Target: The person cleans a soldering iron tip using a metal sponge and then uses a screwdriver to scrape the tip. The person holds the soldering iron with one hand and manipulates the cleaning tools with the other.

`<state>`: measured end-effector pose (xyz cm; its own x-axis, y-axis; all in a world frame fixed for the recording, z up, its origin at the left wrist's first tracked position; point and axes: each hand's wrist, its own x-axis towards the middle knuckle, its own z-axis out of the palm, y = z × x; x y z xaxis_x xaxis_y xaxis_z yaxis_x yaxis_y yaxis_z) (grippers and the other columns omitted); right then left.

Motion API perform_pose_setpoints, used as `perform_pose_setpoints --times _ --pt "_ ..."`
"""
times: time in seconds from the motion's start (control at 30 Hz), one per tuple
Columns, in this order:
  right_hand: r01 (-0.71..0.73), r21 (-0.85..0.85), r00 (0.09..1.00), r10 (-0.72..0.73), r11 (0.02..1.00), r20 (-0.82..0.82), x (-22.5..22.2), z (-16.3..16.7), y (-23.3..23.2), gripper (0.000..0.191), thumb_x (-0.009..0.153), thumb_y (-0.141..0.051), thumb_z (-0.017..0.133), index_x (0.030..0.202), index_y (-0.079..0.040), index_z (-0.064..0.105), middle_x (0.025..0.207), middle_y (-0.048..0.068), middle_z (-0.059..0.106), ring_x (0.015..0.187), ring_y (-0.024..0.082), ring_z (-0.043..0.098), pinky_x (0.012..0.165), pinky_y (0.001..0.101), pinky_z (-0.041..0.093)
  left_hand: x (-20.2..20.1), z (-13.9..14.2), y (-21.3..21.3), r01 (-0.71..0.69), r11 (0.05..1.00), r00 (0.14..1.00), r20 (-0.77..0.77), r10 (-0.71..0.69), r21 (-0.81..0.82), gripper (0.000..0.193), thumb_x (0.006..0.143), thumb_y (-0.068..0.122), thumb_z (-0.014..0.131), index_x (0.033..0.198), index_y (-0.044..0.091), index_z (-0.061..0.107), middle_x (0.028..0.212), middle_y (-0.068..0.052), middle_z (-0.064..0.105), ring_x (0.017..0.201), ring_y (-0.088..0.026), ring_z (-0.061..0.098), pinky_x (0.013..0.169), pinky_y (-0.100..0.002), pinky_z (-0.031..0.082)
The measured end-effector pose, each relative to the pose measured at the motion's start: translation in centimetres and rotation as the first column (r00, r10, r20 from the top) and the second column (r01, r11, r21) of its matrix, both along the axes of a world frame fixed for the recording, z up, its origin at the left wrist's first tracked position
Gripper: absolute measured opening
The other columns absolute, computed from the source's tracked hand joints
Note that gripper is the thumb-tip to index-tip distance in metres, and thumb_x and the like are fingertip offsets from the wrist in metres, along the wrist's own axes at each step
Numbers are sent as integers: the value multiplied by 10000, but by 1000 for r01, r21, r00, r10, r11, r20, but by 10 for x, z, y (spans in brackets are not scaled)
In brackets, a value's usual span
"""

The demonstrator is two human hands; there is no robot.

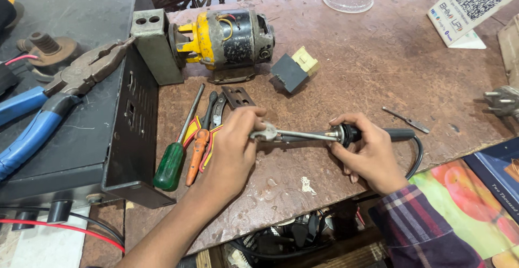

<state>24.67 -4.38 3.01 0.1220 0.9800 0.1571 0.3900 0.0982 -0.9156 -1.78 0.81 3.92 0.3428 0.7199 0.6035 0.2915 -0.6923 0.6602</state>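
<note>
So, looking down at the bench: my right hand (367, 152) has its fingers wrapped tight round the black handle of a soldering iron with a long grey metal shaft (346, 134), gripping just behind the collar. The iron lies flat, long axis running straight across from right fingers to left fingers. My left hand (235, 146) pinches the small silvery metal piece at the shaft's tip (266, 133) between thumb and forefinger, other fingers curled under. So the tip end sits in the left fingertips, the handle in the right. Just left of my left knuckles lie a green-handled screwdriver (174, 157) and orange-handled pliers (201, 143) on the worn brown tabletop (378, 57).
</note>
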Motion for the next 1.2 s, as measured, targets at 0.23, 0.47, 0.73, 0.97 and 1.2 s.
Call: perform_pose_setpoints --times 0.23,0.47,0.73,0.97,1.2 --pt "19 15 1000 -19 1000 -6 -2 -1 1 378 808 8 725 1163 -52 607 793 27 666 453 51 606 311 212 458 -3 -4 2 17 994 987 -157 -35 -112 311 1027 223 623 1155 -24 485 999 -213 608 940 -359 634 827 -444 508" --pt "6 6 1000 -6 1000 -12 -3 -4 2 376 808 3 734 1153 -62 600 767 23 647 447 53 597 304 213 441 -8 1 5 131 964 987 -60 -149 -232 293 1087 310 449 1103 24 509 938 -140 595 910 -275 632 854 -388 495" --pt "20 11 999 -19 1000 -43 1 -7 4 368 804 3 734 1142 -62 604 774 14 649 445 52 598 303 208 457 -9 6 3 179 975 963 -178 -201 -131 214 1068 241 491 1137 55 568 1116 -142 565 1134 -283 516 1024 -412 411" --pt "50 7 997 -50 999 -66 10 -1 5 359 832 -17 731 1164 -47 598 818 19 648 448 53 568 305 205 428 -5 12 -1 299 953 932 -231 -279 56 209 1005 81 624 1205 80 565 1395 -159 476 1358 -351 443 1139 -469 379" --pt "58 34 997 -59 998 39 4 1 3 380 832 -11 734 1190 -52 616 840 30 656 492 61 611 341 210 464 -4 12 -4 158 986 985 -74 -153 60 595 853 -172 483 1416 21 461 1322 -213 472 1195 -317 578 978 -387 523"
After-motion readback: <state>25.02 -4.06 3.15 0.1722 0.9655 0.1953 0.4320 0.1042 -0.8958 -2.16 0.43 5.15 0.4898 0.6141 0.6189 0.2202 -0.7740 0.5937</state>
